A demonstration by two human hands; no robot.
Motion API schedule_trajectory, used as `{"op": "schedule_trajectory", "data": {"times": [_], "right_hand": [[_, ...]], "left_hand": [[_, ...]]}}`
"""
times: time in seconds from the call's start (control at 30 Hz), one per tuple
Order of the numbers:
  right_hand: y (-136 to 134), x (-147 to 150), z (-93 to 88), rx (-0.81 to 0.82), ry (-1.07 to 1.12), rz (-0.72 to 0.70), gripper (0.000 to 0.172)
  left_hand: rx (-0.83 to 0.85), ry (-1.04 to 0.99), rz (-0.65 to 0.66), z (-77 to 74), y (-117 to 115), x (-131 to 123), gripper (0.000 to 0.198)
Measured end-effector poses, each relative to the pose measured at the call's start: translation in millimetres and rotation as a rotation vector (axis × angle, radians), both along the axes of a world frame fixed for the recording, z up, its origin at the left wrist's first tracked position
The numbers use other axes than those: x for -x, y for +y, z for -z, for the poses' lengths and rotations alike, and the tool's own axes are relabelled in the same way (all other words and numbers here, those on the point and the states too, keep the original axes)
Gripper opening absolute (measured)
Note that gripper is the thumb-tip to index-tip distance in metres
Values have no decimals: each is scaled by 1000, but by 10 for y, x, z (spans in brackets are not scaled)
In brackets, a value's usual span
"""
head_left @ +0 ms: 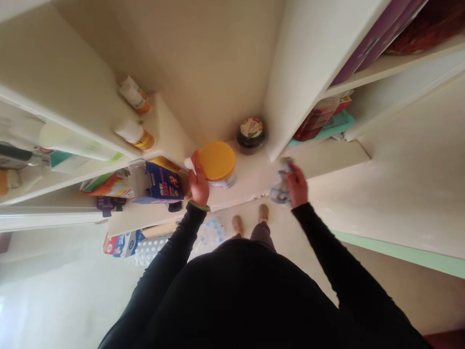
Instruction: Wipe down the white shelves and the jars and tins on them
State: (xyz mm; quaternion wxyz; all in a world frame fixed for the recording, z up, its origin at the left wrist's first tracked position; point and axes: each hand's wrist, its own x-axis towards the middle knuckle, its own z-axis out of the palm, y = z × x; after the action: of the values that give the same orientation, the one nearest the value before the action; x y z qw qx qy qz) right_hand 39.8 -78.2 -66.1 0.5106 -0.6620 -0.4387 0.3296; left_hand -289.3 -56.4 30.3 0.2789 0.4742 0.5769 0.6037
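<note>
Where the white shelf (250,182) runs into the corner of the unit, a yellow-lidded tin (217,164) stands upright near the shelf's front edge. The left hand (199,180) is against the tin's side, its fingers (195,162) curled closely around a small white item (189,164); the view is poor here, so the fingers may also be touching the tin. The right hand (298,184) is to the tin's right, well apart from it, with its fingers partly closed on a crumpled translucent packet (280,183) printed in blue.

A dark jar (251,135) stands just beyond the tin. Left of the left hand is a blue printed box (163,182). Two white bottles with orange ends (134,134) (134,94) lie on the shelves farther left. A teal tray (327,127) sits at right. Shrink-wrapped water bottles (152,250) and a carton (123,244) are on the floor below.
</note>
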Motion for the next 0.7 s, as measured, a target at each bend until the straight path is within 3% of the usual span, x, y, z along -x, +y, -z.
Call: {"op": "schedule_trajectory", "data": {"times": [0.03,0.1,0.2,0.3,0.43,0.57,0.7], "right_hand": [[156,-316,3,-5,-138,90,59],[472,-816,42,71,-424,138,64],[739,-1002,220,296,-701,164,65],[606,-522,448,238,-810,104,58],[131,461,581,26,-804,-148,51],[-263,1184,478,-85,-564,-447,37],[-544,1424,302,-54,-203,-727,19]], "left_hand": [[-8,1,4,0,-5,1,76],[-9,15,4,-6,-12,1,74],[21,29,-13,-25,-19,-11,70],[45,1,-32,-30,-29,-34,67],[41,-29,-34,-13,-41,-53,68],[25,-47,9,-23,-48,-51,68],[47,-73,33,-41,-81,-35,64]]}}
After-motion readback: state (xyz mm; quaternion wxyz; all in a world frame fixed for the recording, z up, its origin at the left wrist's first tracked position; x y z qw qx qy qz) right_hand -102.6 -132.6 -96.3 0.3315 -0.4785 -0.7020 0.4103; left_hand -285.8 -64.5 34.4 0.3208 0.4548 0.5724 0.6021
